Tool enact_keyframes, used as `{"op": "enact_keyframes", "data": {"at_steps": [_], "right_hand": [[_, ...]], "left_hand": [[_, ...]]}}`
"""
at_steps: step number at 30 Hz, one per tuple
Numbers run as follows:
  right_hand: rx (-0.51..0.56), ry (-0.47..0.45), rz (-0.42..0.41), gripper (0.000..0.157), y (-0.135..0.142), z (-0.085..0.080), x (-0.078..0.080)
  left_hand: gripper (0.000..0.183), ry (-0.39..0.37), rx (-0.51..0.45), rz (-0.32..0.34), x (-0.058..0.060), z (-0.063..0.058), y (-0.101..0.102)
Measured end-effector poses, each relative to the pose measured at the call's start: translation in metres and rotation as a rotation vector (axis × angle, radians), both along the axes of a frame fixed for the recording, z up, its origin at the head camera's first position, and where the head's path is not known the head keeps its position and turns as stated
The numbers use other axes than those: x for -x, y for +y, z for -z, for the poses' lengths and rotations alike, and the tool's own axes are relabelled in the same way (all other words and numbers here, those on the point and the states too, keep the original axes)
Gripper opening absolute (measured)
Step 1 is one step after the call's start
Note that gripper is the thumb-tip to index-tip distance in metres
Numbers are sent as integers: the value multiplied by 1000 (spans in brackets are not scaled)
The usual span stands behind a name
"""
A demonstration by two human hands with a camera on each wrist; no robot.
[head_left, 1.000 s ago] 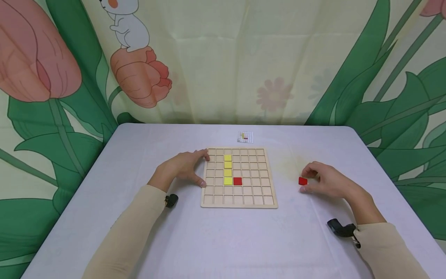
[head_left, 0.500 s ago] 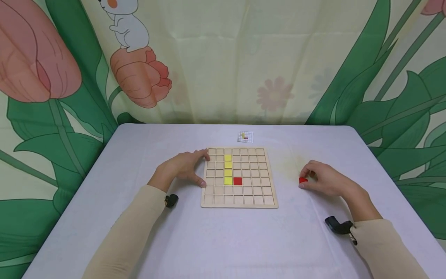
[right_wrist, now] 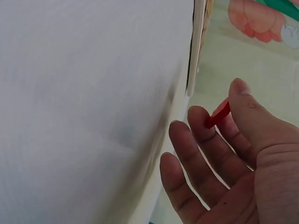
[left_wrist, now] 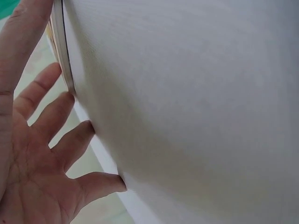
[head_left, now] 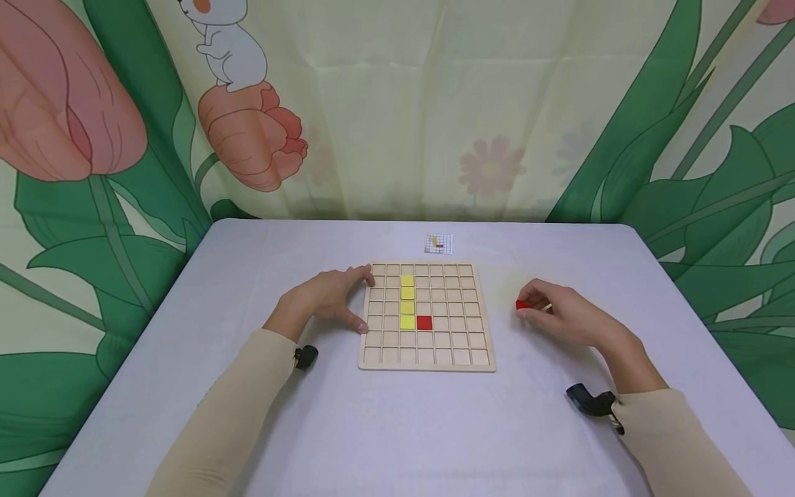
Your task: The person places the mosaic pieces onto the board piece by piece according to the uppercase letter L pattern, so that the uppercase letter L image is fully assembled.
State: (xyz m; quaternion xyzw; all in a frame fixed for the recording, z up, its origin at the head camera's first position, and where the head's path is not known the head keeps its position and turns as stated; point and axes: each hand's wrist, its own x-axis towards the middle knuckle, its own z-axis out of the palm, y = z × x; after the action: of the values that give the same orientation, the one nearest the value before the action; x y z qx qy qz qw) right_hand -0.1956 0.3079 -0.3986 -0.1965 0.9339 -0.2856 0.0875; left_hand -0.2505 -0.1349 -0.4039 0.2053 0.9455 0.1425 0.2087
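Observation:
A square wooden grid board [head_left: 452, 309] lies on the table. Several yellow square tiles [head_left: 407, 293] form a column in it, and a red tile [head_left: 424, 323] sits just right of the lowest one. My left hand [head_left: 319, 297] rests against the board's left edge, thumb and fingers spread; the left wrist view shows its fingertips [left_wrist: 88, 127] along the edge and the table. Right of the board, my right hand [head_left: 568, 314] pinches a second red tile [head_left: 522, 304] above the cloth. In the right wrist view that tile [right_wrist: 218, 114] shows edge-on between thumb and fingers.
Behind the board lies a small card [head_left: 439, 243] printed with a grid and coloured squares. A white cloth [head_left: 428, 435] covers the table. At its far edge hangs a curtain [head_left: 385, 138] with flower and rabbit pictures.
My right hand has closed its pinch on the red tile, lifted it and carried it left and away from me, nearer the board. The left hand and the board stay put.

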Motion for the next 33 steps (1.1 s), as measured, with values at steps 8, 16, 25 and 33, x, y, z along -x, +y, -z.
{"op": "enact_keyframes", "data": {"at_steps": [8,16,25,33], "right_hand": [[-2,19,-12,22,-15,2,7],[31,-59,-56,26,-31,-1,8],[90,-103,-183,28,-58,-9,2],[77,-46,-167,33,-75,-8,5]], "left_hand": [[89,-4,0,-13,1,1,1],[91,-14,-4,-9,0,3,0],[91,-5,3,-9,1,2,0],[91,-7,-4,-1,1,2,-1]]}}
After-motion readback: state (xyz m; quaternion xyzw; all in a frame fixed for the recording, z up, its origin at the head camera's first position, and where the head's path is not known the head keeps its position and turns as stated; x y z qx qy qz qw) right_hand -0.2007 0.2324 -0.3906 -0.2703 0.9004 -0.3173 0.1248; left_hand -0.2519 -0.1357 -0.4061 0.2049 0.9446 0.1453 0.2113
